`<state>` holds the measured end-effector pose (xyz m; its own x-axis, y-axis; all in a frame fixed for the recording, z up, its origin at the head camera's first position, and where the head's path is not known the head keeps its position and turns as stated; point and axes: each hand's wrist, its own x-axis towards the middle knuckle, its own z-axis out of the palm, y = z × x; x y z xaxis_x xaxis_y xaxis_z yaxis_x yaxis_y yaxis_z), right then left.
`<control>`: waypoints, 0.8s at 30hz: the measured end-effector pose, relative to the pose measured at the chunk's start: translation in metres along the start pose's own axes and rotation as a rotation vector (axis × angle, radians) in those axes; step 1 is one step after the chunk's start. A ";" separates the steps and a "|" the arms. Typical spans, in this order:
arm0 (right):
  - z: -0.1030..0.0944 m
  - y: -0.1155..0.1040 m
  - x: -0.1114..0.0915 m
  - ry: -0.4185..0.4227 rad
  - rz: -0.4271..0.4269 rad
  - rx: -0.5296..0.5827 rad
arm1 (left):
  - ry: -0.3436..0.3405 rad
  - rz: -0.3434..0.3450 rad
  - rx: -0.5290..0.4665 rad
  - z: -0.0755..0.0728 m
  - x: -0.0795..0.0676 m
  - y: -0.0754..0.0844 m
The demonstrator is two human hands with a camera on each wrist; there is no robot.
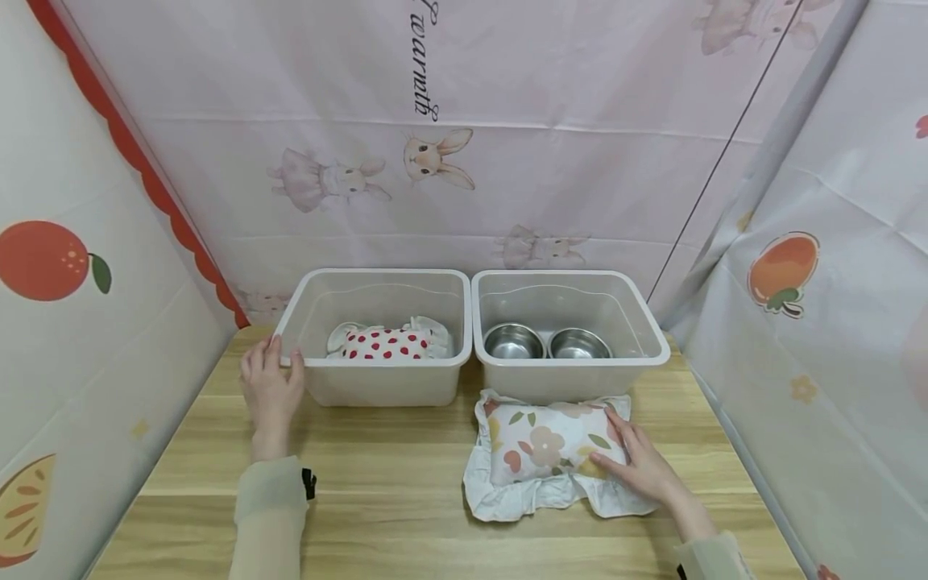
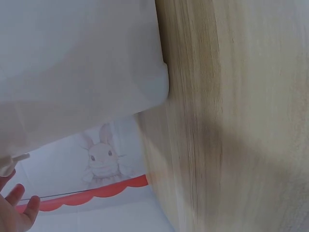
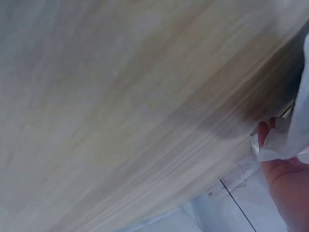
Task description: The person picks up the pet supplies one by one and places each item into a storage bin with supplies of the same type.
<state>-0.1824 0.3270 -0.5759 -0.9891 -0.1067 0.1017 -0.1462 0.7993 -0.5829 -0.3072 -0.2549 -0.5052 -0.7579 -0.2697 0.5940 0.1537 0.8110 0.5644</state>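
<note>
On the right of the table, in the head view, lies a small floral pillow (image 1: pixel 544 447) with a white ruffled edge, in front of the right bin. My right hand (image 1: pixel 645 467) grips its right side, thumb and fingers spread over the print. In the right wrist view the white ruffle (image 3: pixel 289 137) partly covers the fingers. My left hand (image 1: pixel 271 387) rests at the front left corner of the left white bin (image 1: pixel 384 383), its fingertips at the rim. A red-spotted pillow (image 1: pixel 387 344) with ruffled ends lies inside that bin.
The right white bin (image 1: pixel 565 379) stands beside the left one and holds two metal bowls (image 1: pixel 513 342). Both bins stand at the back of the wooden table (image 1: pixel 377 499), close to a printed backdrop (image 1: pixel 580 161). Printed cloth walls border both sides.
</note>
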 end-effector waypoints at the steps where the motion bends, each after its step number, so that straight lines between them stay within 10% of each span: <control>1: 0.000 0.000 0.001 0.001 -0.001 0.002 | -0.004 -0.001 0.002 0.000 0.000 -0.001; 24: 0.002 0.007 0.018 -0.044 -0.006 0.170 | 0.022 0.000 -0.034 0.005 0.000 -0.004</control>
<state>-0.2009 0.3300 -0.5798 -0.9875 -0.1400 0.0721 -0.1493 0.6871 -0.7110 -0.3113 -0.2559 -0.5101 -0.7441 -0.2809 0.6061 0.1756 0.7931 0.5832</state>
